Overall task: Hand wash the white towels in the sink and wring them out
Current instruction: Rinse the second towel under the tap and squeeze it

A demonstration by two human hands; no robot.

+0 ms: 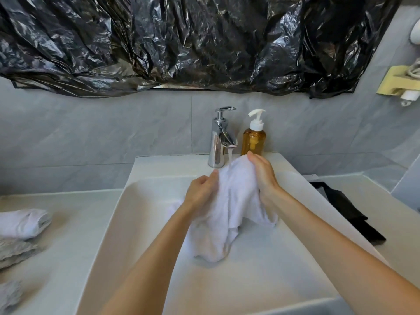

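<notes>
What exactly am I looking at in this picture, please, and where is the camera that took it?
There is no machine here: the camera sits on a person's head, looking forward and down at their two bare arms. Both hands hold one white towel over a white sink. The left hand grips its left side, and the right hand holds its top under the chrome tap, which runs a thin stream. An amber soap bottle stands beside the tap. More crumpled cloths lie on the counter to the left, a black cloth to the right. Black plastic sheeting hangs on the wall above.
</notes>
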